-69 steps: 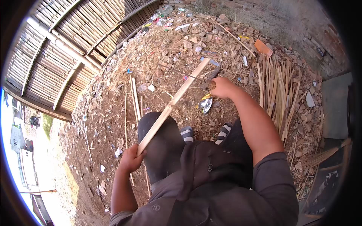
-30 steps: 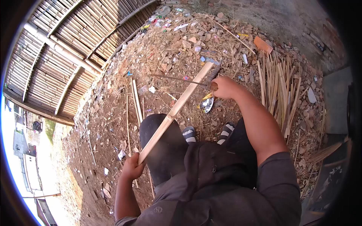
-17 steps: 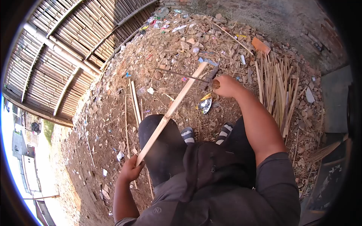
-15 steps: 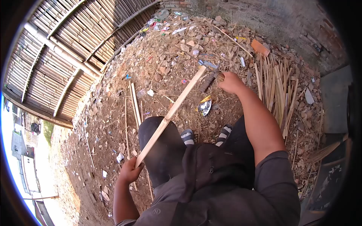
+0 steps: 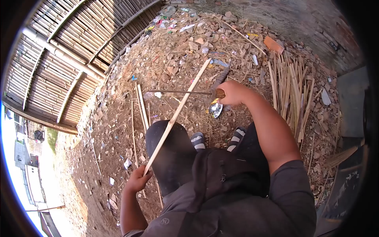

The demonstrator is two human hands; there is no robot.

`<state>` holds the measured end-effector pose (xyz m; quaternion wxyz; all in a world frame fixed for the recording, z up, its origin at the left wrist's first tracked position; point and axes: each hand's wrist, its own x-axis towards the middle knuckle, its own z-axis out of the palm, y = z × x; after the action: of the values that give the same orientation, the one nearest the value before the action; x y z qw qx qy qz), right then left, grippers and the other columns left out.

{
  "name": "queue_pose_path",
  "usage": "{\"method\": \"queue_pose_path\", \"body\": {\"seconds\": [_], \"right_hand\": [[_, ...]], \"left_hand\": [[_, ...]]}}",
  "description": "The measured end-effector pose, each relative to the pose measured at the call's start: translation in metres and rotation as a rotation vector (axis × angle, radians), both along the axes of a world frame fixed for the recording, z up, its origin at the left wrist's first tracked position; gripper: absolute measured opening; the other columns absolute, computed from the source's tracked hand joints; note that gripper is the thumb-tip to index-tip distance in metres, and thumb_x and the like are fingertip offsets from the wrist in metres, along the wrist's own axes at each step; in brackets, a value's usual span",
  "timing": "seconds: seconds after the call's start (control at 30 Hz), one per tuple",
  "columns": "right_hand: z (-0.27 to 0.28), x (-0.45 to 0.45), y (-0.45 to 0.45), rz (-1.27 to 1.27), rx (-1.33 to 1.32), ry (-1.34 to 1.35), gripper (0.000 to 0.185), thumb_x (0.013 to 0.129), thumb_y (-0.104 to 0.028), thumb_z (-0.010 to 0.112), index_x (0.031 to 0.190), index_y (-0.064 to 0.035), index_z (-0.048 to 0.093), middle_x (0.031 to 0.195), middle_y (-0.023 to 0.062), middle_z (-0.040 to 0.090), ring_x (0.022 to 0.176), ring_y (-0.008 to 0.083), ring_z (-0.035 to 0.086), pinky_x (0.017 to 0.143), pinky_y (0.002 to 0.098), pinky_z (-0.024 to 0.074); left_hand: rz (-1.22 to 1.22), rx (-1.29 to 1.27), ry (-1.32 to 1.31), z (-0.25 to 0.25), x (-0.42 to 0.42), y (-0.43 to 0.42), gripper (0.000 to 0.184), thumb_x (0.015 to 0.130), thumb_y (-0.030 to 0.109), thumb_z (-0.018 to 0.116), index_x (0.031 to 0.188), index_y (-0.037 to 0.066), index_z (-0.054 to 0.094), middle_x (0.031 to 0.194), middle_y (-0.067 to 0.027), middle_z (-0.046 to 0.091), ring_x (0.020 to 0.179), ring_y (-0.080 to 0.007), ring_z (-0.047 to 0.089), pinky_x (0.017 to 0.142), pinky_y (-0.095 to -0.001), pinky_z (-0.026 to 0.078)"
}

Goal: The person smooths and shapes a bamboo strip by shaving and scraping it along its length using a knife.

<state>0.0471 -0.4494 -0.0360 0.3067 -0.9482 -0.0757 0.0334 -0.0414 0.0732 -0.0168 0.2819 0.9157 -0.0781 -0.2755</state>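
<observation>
My left hand point(image 5: 137, 179) grips the near end of a long pale bamboo strip point(image 5: 182, 104). The strip slants up and away, passing over my bent left knee point(image 5: 167, 136). My right hand point(image 5: 233, 93) is closed around the short wooden handle point(image 5: 219, 93) of a knife. Its long, thin blade point(image 5: 166, 91), seen nearly edge-on, points left and crosses the upper half of the strip; whether it touches cannot be told. Just beyond that hand is a dark ridged piece point(image 5: 221, 77), partly hidden.
Many split strips point(image 5: 294, 93) lie heaped on the right, with a few more point(image 5: 141, 106) on the left. Brick rubble and litter cover the ground, including a silver wrapper point(image 5: 215, 109) and an orange brick point(image 5: 273, 44). A bamboo fence point(image 5: 79, 51) and a wall point(image 5: 300, 23) stand behind.
My right hand has come nearer to me, and the knife has moved from the strip's far end to partway down it, its blade now pointing left. My left hand keeps its grip.
</observation>
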Motion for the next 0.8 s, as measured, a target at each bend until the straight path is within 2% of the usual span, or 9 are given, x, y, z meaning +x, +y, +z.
{"method": "queue_pose_path", "body": {"seconds": [0.13,0.27,0.3,0.4,0.5,0.6,0.8], "right_hand": [[0.003,0.005,-0.013,-0.261,0.094,0.169,0.036,0.075,-0.028,0.077,0.101,-0.0032,0.073,0.095,0.0215,0.072,0.091,0.0369,0.07,0.081,0.0455,0.0548],[-0.004,0.0,0.002,-0.052,-0.052,0.023,0.028,0.077,-0.027,0.074,0.095,-0.0055,0.071,0.088,0.0189,0.072,0.088,0.0365,0.071,0.078,0.0472,0.0548],[0.015,-0.008,0.014,-0.012,-0.134,0.11,0.025,0.078,-0.027,0.072,0.093,-0.0077,0.07,0.087,0.0169,0.071,0.088,0.0362,0.07,0.077,0.0481,0.0547],[0.029,-0.016,0.027,0.04,-0.184,0.084,0.03,0.075,-0.029,0.076,0.096,-0.0078,0.073,0.085,0.0177,0.071,0.083,0.0369,0.069,0.075,0.0473,0.0543],[0.027,-0.015,0.022,0.029,-0.162,0.043,0.028,0.074,-0.028,0.077,0.093,-0.0075,0.073,0.083,0.0172,0.07,0.082,0.0369,0.069,0.073,0.0471,0.054],[0.018,-0.01,0.013,0.0,-0.083,0.023,0.029,0.075,-0.027,0.078,0.094,-0.0072,0.072,0.083,0.0174,0.07,0.082,0.0373,0.069,0.073,0.0469,0.0537],[0.023,-0.015,0.008,-0.047,-0.072,0.022,0.033,0.077,-0.03,0.08,0.099,-0.0074,0.072,0.085,0.0181,0.07,0.084,0.0382,0.069,0.074,0.0473,0.054]], "left_hand": [[0.039,-0.028,0.091,0.002,0.002,0.001,0.023,0.098,0.026,0.068,0.1,0.004,0.061,0.074,0.0001,0.053,0.07,-0.0119,0.048,0.064,-0.0323,0.043],[0.008,-0.064,0.104,-0.003,0.006,0.004,0.025,0.098,0.027,0.067,0.107,0.005,0.062,0.075,0.0003,0.054,0.071,-0.0112,0.048,0.064,-0.0321,0.043],[-0.004,-0.056,0.098,-0.003,0.005,0.004,0.026,0.098,0.028,0.068,0.108,0.005,0.062,0.076,0.0002,0.054,0.071,-0.0109,0.048,0.064,-0.0322,0.043],[0.009,0.009,0.07,0.006,0.003,-0.002,0.028,0.098,0.028,0.067,0.111,0.003,0.062,0.08,-0.0041,0.06,0.074,-0.0133,0.055,0.067,-0.0338,0.046],[0.028,0.069,-0.087,0.016,-0.008,-0.018,0.031,0.098,0.028,0.066,0.112,0.001,0.06,0.085,-0.0112,0.066,0.079,-0.0196,0.063,0.07,-0.0372,0.05],[0.037,0.052,-0.108,0.007,-0.008,-0.014,0.032,0.099,0.029,0.064,0.113,0.0,0.057,0.09,-0.0178,0.068,0.084,-0.0294,0.068,0.075,-0.0424,0.051],[-0.017,0.237,-0.108,0.012,-0.008,-0.023,0.033,0.1,0.031,0.06,0.109,-0.001,0.056,0.097,-0.0254,0.067,0.093,-0.0435,0.066,0.082,-0.0498,0.05]]}}
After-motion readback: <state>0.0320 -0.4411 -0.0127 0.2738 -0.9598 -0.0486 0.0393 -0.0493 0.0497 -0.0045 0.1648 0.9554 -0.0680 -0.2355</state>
